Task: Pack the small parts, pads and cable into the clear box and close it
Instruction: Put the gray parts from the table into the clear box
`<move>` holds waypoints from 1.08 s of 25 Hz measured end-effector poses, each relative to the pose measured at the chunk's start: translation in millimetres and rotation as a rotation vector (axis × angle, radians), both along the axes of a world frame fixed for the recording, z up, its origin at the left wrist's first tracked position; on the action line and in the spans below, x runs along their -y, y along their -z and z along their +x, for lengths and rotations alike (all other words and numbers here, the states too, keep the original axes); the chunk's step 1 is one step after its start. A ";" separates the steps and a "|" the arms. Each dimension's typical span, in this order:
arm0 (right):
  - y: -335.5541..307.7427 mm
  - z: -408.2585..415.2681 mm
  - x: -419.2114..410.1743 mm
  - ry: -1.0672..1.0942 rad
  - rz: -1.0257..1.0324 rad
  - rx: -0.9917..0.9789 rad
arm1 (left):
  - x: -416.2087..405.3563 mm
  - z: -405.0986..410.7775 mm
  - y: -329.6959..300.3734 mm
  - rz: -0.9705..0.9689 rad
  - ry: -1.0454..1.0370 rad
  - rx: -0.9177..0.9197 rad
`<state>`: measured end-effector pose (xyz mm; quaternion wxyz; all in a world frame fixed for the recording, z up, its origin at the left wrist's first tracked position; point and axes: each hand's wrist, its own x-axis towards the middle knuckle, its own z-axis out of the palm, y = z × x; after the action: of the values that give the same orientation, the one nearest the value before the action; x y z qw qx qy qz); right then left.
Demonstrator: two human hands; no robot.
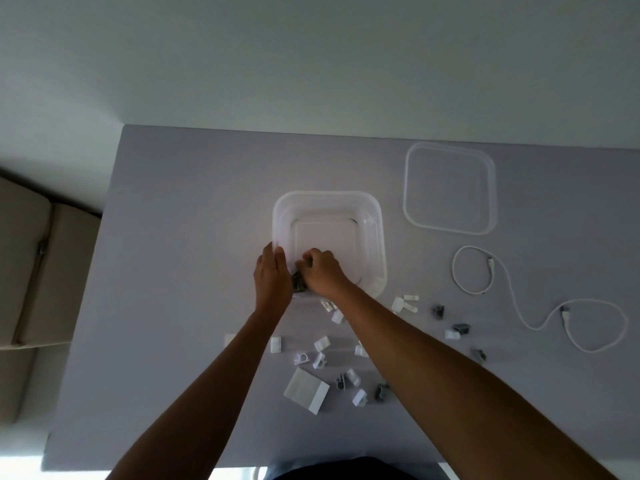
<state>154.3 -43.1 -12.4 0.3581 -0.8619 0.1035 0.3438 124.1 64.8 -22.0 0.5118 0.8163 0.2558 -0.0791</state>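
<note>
clear box (pixel 375 237) sits mid-table, mouth up, lid off. lid (pixel 450 188) lies flat to its far right, well apart, prob. parked there so the opening is free for loading.

left hand (pixel 272 275) rests against the box's near-left outer wall, fingers straight-ish along the rim, not curled round anything; reads as steadying the box so it won't slide.

right hand (pixel 323 271) reaches over the near rim into the box at its near-left corner, fingers bunched downward. a dark small part (pixel 298 284) shows just under/between the two hands at that corner. fingers look closed on it but the contact is hidden, so can't tell for sure whether it's pinched or already let go.

box floor otherwise looks bare, tho the walls are hazy.

still outside: white cable (pixel 519 306) in loose loops on the table (pixel 173 271) to the right, both plugs visible, near the lid. scatter of small white and grey parts (pixel 346 358) near side of the box, between and beside the forearms; a few grey ones (pixel 460 329) drift toward the cable. white flat pad stack (pixel 306 389) near the front, beside the parts.

judgement: early in packing. most items unpacked, lid untouched. cable prob. needs coiling tighter to fit under the lid.
</note>
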 end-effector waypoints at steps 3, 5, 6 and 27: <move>-1.3 -11.4 -1.5 -0.229 -0.084 0.026 | -0.6 2.1 2.2 0.000 -0.002 0.010; -1.7 -16.8 -2.3 -0.302 -0.095 0.048 | -0.7 3.4 3.7 0.008 0.014 0.008; -1.0 -18.8 -1.3 -0.300 -0.087 0.053 | -0.9 3.4 4.7 0.016 0.022 0.008; -35.5 -124.8 241.8 0.468 -0.262 0.546 | 193.2 -33.1 -58.7 0.289 0.769 0.548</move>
<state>29.5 -284.9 23.0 0.3280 -0.9133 0.2415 -0.0058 90.9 -128.3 36.7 0.3756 0.9050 -0.1995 -0.0082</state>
